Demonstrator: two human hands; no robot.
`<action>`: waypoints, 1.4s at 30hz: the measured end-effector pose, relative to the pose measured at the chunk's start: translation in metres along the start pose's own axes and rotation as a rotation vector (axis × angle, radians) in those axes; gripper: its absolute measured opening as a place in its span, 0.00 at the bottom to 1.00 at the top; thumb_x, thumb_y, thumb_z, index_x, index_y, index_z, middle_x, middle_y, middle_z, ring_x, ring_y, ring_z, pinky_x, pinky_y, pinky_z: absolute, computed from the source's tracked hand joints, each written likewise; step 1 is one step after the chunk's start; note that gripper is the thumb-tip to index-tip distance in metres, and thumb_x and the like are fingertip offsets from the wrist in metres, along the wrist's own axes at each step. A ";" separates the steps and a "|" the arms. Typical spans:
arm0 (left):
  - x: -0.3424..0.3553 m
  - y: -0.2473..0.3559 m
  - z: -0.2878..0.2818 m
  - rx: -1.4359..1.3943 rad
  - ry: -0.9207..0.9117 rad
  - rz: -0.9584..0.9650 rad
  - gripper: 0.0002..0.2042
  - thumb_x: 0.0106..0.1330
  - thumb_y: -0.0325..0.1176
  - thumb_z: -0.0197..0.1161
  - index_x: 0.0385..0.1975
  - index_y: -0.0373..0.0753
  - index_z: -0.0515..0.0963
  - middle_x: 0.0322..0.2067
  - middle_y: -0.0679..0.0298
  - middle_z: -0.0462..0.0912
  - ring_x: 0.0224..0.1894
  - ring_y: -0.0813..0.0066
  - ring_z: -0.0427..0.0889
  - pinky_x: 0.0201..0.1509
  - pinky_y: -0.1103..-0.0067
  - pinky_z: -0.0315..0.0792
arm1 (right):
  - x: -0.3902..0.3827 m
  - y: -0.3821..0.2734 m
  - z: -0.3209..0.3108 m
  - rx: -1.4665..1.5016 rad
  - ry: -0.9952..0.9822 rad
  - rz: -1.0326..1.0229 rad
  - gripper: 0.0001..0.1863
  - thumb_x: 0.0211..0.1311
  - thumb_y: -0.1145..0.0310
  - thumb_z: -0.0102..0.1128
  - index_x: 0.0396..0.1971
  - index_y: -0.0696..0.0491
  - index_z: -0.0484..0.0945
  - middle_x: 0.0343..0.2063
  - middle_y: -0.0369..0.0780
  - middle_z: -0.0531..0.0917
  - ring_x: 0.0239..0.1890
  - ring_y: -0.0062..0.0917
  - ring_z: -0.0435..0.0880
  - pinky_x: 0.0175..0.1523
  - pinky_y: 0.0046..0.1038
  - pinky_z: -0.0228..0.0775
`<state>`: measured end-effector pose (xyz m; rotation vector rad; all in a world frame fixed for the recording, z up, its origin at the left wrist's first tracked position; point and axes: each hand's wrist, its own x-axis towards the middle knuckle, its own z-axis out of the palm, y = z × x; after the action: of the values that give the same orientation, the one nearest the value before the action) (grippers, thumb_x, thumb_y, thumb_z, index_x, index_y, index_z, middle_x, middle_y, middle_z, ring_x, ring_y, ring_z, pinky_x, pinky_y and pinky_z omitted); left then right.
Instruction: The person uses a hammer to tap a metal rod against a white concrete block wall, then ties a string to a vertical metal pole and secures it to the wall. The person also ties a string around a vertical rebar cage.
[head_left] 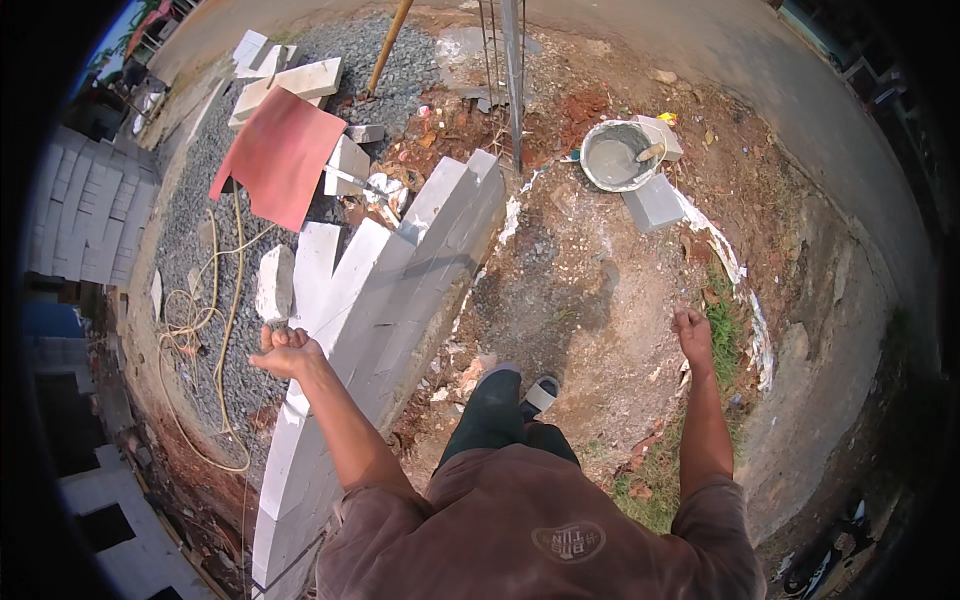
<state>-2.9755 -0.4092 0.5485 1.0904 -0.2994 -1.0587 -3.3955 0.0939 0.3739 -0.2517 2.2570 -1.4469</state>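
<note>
My left hand (287, 352) hangs over the low wall of pale grey blocks (375, 300), its fingers loosely curled and a little apart. I see nothing held in it. Just beyond that hand lies a rough piece of white block (275, 282) on the gravel side. On the other side, my right hand (693, 338) is raised above the ground with its fingers folded in, and nothing shows in them. Farther ahead stands a bucket (592, 185) of wet grey mortar, with a wooden-handled tool (650, 152) resting in it.
Red sheeting (280, 155) lies over blocks left of the wall. A loose hose (218, 330) curls across the gravel (200, 385). Next to the bucket sits a grey block (653, 203). Beyond the wall's far end rises a metal post (513, 90). Stacked blocks (90, 205) stand far left.
</note>
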 end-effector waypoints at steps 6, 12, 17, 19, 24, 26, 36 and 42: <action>0.004 -0.041 0.055 -0.043 0.206 -0.022 0.32 0.69 0.62 0.27 0.38 0.40 0.72 0.10 0.73 0.61 0.12 0.80 0.52 0.17 0.81 0.45 | 0.098 -0.069 0.023 -0.151 -0.276 0.044 0.14 0.62 0.61 0.58 0.30 0.59 0.79 0.21 0.33 0.77 0.23 0.17 0.74 0.31 0.20 0.68; 0.009 -0.077 0.096 0.003 0.459 -0.025 0.29 0.70 0.59 0.29 0.42 0.39 0.70 0.13 0.69 0.64 0.12 0.78 0.53 0.17 0.81 0.46 | 0.115 -0.017 -0.045 -0.509 -0.414 0.282 0.18 0.60 0.58 0.59 0.27 0.60 0.79 0.21 0.38 0.80 0.22 0.21 0.79 0.26 0.23 0.69; -0.009 -0.089 0.158 0.146 0.592 -0.019 0.27 0.71 0.56 0.30 0.41 0.37 0.69 0.16 0.65 0.66 0.12 0.75 0.55 0.15 0.79 0.49 | 0.125 -0.085 -0.067 -0.526 -0.313 0.782 0.18 0.62 0.56 0.54 0.36 0.58 0.77 0.25 0.38 0.81 0.23 0.24 0.81 0.25 0.24 0.70; -0.014 -0.102 0.175 0.186 0.633 -0.008 0.28 0.71 0.56 0.30 0.41 0.36 0.69 0.19 0.63 0.68 0.12 0.75 0.57 0.14 0.78 0.51 | 0.154 -0.052 -0.101 -0.651 -0.510 0.543 0.18 0.63 0.56 0.53 0.38 0.57 0.77 0.26 0.38 0.82 0.24 0.23 0.81 0.26 0.24 0.70; -0.027 -0.124 0.216 0.108 0.654 -0.021 0.33 0.69 0.60 0.28 0.45 0.36 0.73 0.14 0.67 0.67 0.11 0.77 0.55 0.16 0.78 0.50 | 0.268 -0.066 -0.097 -0.647 -0.643 0.078 0.17 0.62 0.58 0.55 0.36 0.59 0.77 0.25 0.37 0.81 0.24 0.21 0.80 0.27 0.23 0.70; -0.037 -0.129 0.232 0.054 0.664 -0.021 0.33 0.69 0.60 0.28 0.43 0.36 0.73 0.14 0.68 0.66 0.11 0.77 0.55 0.17 0.79 0.50 | 0.314 -0.136 -0.045 -0.429 -0.514 0.378 0.17 0.61 0.59 0.56 0.34 0.60 0.77 0.24 0.37 0.80 0.23 0.20 0.79 0.28 0.23 0.69; -0.109 -0.162 0.333 0.025 0.653 -0.002 0.31 0.70 0.59 0.27 0.39 0.37 0.72 0.13 0.68 0.65 0.12 0.78 0.55 0.17 0.80 0.49 | 0.476 -0.340 0.117 -0.491 -0.949 -0.163 0.20 0.61 0.56 0.57 0.35 0.61 0.80 0.22 0.37 0.79 0.26 0.18 0.75 0.33 0.22 0.67; -0.107 -0.205 0.347 -0.102 0.545 -0.063 0.30 0.71 0.58 0.28 0.40 0.38 0.72 0.10 0.71 0.64 0.12 0.80 0.56 0.15 0.82 0.48 | 0.481 -0.332 0.137 -0.546 -0.976 -0.124 0.17 0.62 0.59 0.57 0.36 0.60 0.79 0.21 0.34 0.76 0.26 0.17 0.74 0.34 0.21 0.65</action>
<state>-3.3732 -0.5334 0.5736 1.2539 0.2234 -0.7834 -3.7863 -0.3455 0.4942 -1.0224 1.7285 -0.4876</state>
